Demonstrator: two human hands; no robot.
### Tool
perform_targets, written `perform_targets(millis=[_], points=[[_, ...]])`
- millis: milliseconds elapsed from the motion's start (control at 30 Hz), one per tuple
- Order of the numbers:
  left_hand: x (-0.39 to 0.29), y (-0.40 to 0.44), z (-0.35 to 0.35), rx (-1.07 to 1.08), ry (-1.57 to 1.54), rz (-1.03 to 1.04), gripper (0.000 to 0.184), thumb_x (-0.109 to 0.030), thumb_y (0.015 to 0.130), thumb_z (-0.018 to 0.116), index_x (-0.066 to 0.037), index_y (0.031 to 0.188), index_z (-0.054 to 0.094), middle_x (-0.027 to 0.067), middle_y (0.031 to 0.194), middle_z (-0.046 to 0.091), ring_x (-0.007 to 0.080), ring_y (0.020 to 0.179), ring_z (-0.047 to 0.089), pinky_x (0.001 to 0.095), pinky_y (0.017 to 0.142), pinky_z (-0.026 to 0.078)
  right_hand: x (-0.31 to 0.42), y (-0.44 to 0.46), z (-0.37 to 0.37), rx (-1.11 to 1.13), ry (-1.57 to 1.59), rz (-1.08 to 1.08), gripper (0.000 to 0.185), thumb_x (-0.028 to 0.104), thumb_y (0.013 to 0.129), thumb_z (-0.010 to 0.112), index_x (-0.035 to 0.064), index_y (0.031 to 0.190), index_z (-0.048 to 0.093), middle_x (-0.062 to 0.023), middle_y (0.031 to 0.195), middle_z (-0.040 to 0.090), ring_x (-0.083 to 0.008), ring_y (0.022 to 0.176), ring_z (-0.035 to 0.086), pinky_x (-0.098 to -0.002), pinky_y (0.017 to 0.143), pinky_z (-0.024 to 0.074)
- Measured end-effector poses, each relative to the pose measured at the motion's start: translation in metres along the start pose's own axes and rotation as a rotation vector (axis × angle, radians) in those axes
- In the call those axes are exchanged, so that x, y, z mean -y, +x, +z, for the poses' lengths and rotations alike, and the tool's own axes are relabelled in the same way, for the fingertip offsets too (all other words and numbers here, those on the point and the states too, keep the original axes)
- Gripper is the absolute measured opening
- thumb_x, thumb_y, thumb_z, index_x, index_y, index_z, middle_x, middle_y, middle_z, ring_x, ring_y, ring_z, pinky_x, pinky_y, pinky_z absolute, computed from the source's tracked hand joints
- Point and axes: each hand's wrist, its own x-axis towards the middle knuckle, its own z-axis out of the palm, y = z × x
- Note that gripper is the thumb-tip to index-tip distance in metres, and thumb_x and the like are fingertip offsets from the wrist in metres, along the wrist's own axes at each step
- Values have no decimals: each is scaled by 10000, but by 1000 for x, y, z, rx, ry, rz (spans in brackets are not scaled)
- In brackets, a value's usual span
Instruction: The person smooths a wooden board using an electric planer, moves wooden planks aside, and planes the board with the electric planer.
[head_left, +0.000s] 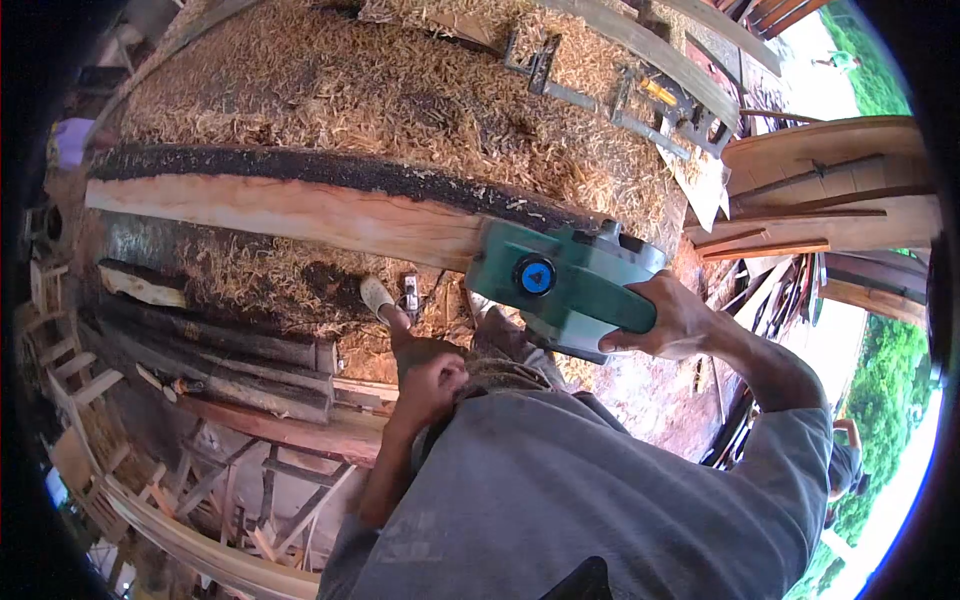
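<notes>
My right hand [668, 318] is wrapped round the rear handle of a green electric planer [560, 280] with a blue-centred round cap on its side. The planer sits at the right end of a long board [290, 212], whose planed face is pale and reddish and whose far edge is dark, rough bark. My left hand [432, 385] is beside my waist, away from the board, with its fingers curled in. Whether anything is inside those fingers is hidden.
Wood shavings [330, 90] cover the ground beyond the board. Metal clamps [580, 95] and a yellow-handled tool [657, 92] lie at the upper right. Rough timbers [220, 365] are stacked at the left. Curved planks [830, 160] stand at the right; a person [846, 460] is farther off.
</notes>
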Motion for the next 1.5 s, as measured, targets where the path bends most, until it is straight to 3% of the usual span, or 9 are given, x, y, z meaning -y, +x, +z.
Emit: perform_targets(millis=[100,300,500,700,900,1033,1200,1467,1500], points=[[-57,4,-12,-557,-137,308,151,-68,906,681,-10,1045,671,126,889,693,207,801,668,349,750,528,8,8,2,38,-70,54,442,399,809,803,-14,920,692,-148,729,692,-265,633,661,-443,621,499],[-151,49,-47,-904,76,899,144,-112,944,669,2,1032,661,100,990,672,157,827,650,296,765,522,22,22,3,46,-50,26,463,430,811,797,-12,911,700,-134,703,685,-240,597,640,-431,559,476],[-184,85,-40,-432,-295,687,138,-128,977,645,-5,1036,671,46,906,661,102,795,635,258,728,513,30,33,7,-2,-21,-25,466,414,814,795,-32,907,696,-142,703,682,-261,614,655,-431,586,499],[-189,88,-60,-351,-485,611,183,-182,985,653,-8,1020,696,8,776,658,77,709,609,229,672,480,51,46,1,2,-25,-28,491,429,800,796,-29,945,699,-172,732,687,-305,653,673,-440,630,522],[-198,88,-116,-156,-235,533,285,-271,973,674,2,900,707,-8,642,615,63,610,565,229,569,435,79,69,2,15,-77,-15,531,489,788,808,-21,851,672,-144,685,669,-255,638,664,-427,617,501],[-190,83,-133,-422,-338,502,299,-263,970,680,1,830,700,-20,593,580,59,551,532,233,522,406,112,89,6,1,-59,-28,490,454,801,798,-6,943,705,-187,740,698,-304,705,708,-442,666,541],[-173,73,-169,-796,-703,521,330,-188,990,648,-9,714,615,-13,568,553,50,519,505,232,493,391,165,126,16,5,-133,-40,557,532,800,794,-9,850,673,-120,673,666,-227,629,658,-407,600,489],[-141,46,-284,-1039,-659,531,222,-186,994,641,4,879,638,-16,598,575,61,561,539,245,552,430,264,200,39,39,-93,-63,537,490,800,808,-19,939,706,-113,728,689,-189,660,646,-388,622,491],[-119,46,-302,-1002,-689,652,225,-195,1009,610,27,1039,636,58,819,647,99,765,615,257,703,487,272,213,44,6,-88,-144,530,475,796,815,-19,959,712,-109,739,694,-187,665,644,-382,628,493]])
